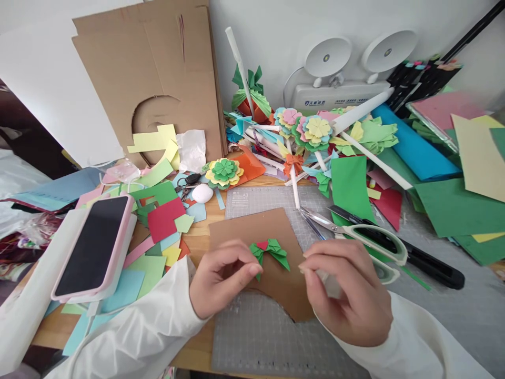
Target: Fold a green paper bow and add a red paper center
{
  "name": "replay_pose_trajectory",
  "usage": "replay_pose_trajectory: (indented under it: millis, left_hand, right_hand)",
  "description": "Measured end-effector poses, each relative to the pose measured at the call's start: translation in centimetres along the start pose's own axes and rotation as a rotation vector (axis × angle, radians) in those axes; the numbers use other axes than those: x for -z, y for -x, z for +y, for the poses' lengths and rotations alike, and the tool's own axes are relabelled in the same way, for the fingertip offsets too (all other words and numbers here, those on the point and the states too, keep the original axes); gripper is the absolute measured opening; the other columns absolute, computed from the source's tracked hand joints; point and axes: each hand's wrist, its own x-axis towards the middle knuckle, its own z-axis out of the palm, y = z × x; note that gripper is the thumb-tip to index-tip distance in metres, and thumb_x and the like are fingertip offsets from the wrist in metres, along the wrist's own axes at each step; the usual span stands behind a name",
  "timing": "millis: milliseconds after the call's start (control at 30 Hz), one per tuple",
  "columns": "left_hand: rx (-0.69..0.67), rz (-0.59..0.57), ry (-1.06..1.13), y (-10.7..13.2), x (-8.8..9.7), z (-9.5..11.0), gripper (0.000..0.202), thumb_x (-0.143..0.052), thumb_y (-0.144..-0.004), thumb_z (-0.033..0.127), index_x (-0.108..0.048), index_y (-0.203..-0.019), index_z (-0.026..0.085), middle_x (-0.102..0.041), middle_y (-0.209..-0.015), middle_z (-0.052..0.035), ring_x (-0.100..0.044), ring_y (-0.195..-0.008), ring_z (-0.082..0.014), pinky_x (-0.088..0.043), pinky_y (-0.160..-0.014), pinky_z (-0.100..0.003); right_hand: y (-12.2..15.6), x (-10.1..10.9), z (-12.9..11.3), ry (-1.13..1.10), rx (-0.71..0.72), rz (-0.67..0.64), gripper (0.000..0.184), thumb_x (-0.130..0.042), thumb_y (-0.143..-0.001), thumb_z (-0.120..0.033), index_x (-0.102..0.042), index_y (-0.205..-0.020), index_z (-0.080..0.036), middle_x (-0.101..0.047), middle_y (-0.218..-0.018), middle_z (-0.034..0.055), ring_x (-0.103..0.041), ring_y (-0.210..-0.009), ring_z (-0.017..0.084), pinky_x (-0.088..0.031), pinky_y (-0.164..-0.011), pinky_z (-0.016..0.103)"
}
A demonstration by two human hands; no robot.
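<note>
A small green paper bow (272,251) with a red centre lies on a brown cardboard piece (256,229) on the grey cutting mat (252,337). My left hand (221,279) is curled, its thumb and forefinger pinching the bow's lower left tip. My right hand (347,292) is closed just right of the cardboard, fingers wrapped round something pale that I cannot make out.
White-handled scissors (366,237) and a black utility knife (418,258) lie right of my hands. A phone in a pink case (94,245) rests at left. Paper flowers (224,172), rolled paper sticks, coloured sheets and scraps crowd the back and sides. Large cardboard (158,68) leans on the wall.
</note>
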Motion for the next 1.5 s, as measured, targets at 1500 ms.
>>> replay_pose_trajectory:
  millis: [1500]
  left_hand:
    - [0.189,-0.058,0.139,0.2,-0.6,-0.3,0.013,-0.062,-0.081,0.025,-0.059,-0.081,0.012,-0.058,-0.074,-0.0048,-0.052,-0.069,-0.0137,-0.043,-0.062,-0.024]
  right_hand:
    - [0.8,-2.0,-0.2,-0.528,-0.366,-0.330,0.014,-0.052,-0.087,-0.018,-0.064,-0.082,-0.015,-0.061,-0.070,0.0038,-0.055,-0.062,0.014,-0.043,-0.055,0.026]
